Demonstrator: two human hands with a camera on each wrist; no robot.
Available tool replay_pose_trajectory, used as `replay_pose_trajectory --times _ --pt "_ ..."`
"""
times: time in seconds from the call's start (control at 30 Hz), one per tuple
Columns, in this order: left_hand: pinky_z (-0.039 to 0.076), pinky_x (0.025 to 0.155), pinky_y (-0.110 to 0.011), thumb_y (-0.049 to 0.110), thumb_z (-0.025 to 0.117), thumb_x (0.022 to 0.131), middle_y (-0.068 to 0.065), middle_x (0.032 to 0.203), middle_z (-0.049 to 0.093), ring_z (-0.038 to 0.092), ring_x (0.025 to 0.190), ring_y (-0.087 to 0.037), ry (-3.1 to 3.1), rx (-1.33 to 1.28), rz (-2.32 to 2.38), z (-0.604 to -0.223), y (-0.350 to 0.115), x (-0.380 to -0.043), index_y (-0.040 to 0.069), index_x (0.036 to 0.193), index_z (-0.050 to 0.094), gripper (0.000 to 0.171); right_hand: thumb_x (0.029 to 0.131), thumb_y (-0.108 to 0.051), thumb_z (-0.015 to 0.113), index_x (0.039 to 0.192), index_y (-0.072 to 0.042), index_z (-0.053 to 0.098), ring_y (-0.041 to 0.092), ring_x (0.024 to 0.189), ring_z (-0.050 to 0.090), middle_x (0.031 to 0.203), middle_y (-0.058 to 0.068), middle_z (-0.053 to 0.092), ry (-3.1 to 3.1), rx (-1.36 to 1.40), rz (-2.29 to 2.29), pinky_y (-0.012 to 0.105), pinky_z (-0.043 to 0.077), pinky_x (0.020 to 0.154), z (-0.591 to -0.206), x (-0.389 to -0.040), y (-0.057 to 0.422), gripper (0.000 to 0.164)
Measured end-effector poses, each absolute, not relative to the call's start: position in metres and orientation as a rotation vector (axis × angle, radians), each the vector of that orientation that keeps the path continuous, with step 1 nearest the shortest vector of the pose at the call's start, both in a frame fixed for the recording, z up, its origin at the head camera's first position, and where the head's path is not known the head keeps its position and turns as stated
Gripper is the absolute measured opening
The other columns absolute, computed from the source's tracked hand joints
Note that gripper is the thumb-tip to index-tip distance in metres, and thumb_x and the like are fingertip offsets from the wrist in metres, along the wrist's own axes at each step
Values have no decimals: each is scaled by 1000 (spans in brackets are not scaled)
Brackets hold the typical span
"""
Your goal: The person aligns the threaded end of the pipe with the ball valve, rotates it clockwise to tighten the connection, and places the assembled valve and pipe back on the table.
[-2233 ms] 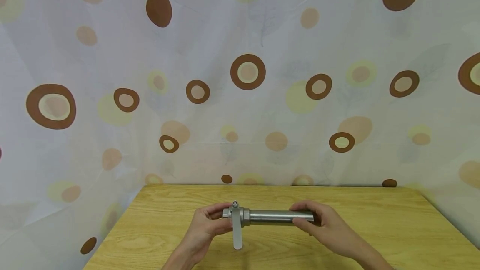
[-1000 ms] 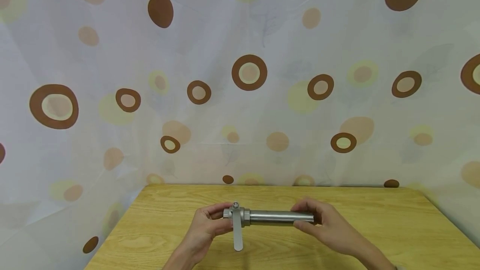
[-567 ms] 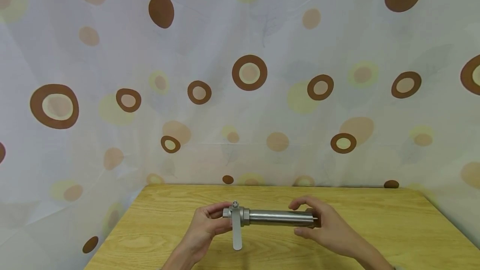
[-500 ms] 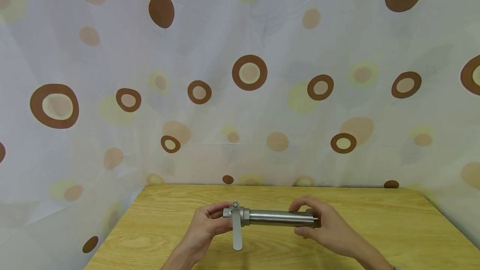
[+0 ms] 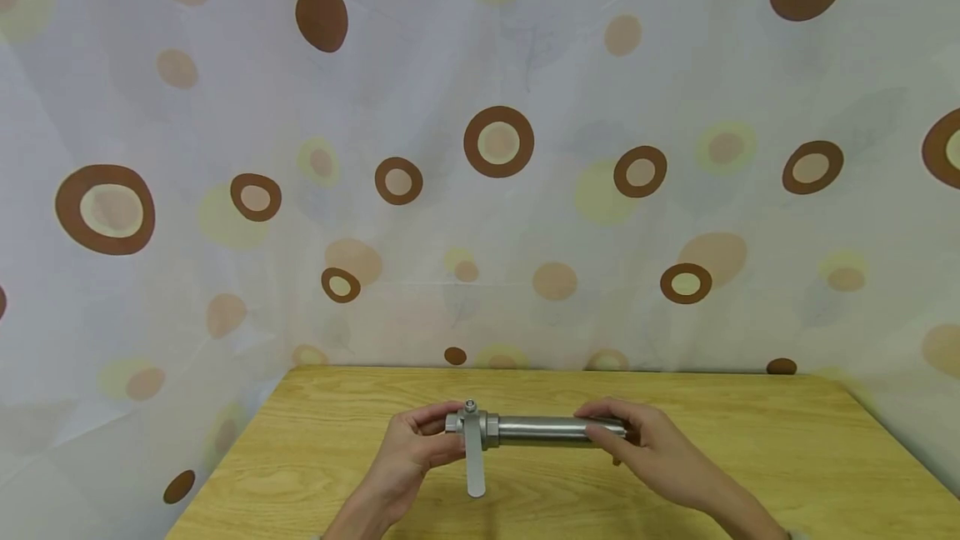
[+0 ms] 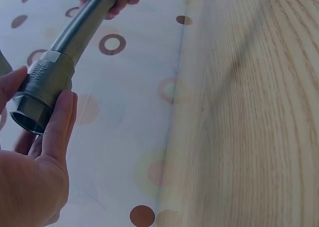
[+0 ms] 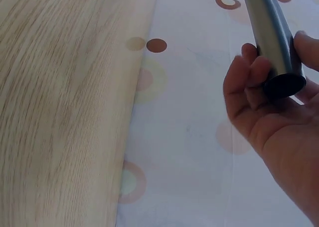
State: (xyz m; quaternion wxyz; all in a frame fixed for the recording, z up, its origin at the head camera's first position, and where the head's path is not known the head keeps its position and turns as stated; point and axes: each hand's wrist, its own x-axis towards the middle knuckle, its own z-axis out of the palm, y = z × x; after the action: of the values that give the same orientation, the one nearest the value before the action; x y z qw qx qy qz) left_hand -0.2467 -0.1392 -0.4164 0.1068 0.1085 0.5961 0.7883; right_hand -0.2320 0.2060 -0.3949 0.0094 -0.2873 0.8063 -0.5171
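Observation:
A metal ball valve [image 5: 480,430] with a flat lever handle [image 5: 475,465] joins a straight steel pipe [image 5: 543,430] that runs to the right. My left hand [image 5: 408,452] grips the valve's body at its open outer end; the lever points toward me. Raised lettering shows on the valve body [image 6: 42,77] in the left wrist view. At the pipe's far end, my right hand [image 5: 652,448] holds the pipe with thumb in front and fingers curled behind. The dark end opening of the pipe [image 7: 284,85] shows in the right wrist view. Valve and pipe are held level above the table.
A wood-grain table [image 5: 300,473] lies below the hands. Behind it and at both sides hangs a pale curtain [image 5: 420,298] with brown and beige circles, meeting the table's back edge.
My right hand's fingers and thumb loosened on the pipe, leaving its end more exposed, then closed round it again farther along. The left hand and the valve stayed nearly still.

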Motion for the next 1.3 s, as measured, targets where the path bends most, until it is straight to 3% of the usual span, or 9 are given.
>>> replay_pose_trajectory --times 0.27,0.47,0.63,0.8,1.03,1.3 --pt "61 93 -40 -5 74 89 -17 123 73 74 104 -22 1750 324 2322 -415 -138 -246 -6 132 68 43 93 -10 82 131 -7 62 16 92 68 124 18 63 2497 -1026 -1695 31 60 73 -402 -230 206 43" --pt "61 93 -40 -6 74 89 -17 123 74 74 104 -22 1746 325 2325 -414 -138 -246 -6 132 68 44 93 -6 81 122 -9 65 17 89 69 111 11 67 2520 -1064 -1705 32 61 73 -400 -230 205 33" --pt "61 93 -41 -6 74 89 -17 122 74 74 104 -22 1741 323 2330 -415 -138 -245 -6 131 69 42 100 -11 74 123 -5 68 13 92 67 112 8 70 2516 -1008 -1679 32 60 70 -397 -230 206 24" --pt "61 93 -40 -6 74 89 -17 122 74 74 104 -22 1740 314 2335 -416 -138 -244 -6 131 69 43 108 -16 63 129 -3 67 13 84 64 117 13 69 2476 -913 -1658 31 57 61 -397 -231 207 25" --pt "61 93 -40 -6 74 89 -17 123 74 74 105 -22 1752 326 2331 -415 -137 -245 -6 131 69 42 97 -11 78 132 -6 62 17 88 67 124 20 62 2463 -1027 -1692 31 59 69 -400 -232 207 40" --pt "61 93 -40 -6 74 90 -16 122 74 74 104 -22 1743 324 2329 -415 -136 -246 -4 130 71 41 97 -7 76 122 -8 66 15 84 67 111 11 68 2467 -1080 -1704 32 61 65 -399 -234 208 27"
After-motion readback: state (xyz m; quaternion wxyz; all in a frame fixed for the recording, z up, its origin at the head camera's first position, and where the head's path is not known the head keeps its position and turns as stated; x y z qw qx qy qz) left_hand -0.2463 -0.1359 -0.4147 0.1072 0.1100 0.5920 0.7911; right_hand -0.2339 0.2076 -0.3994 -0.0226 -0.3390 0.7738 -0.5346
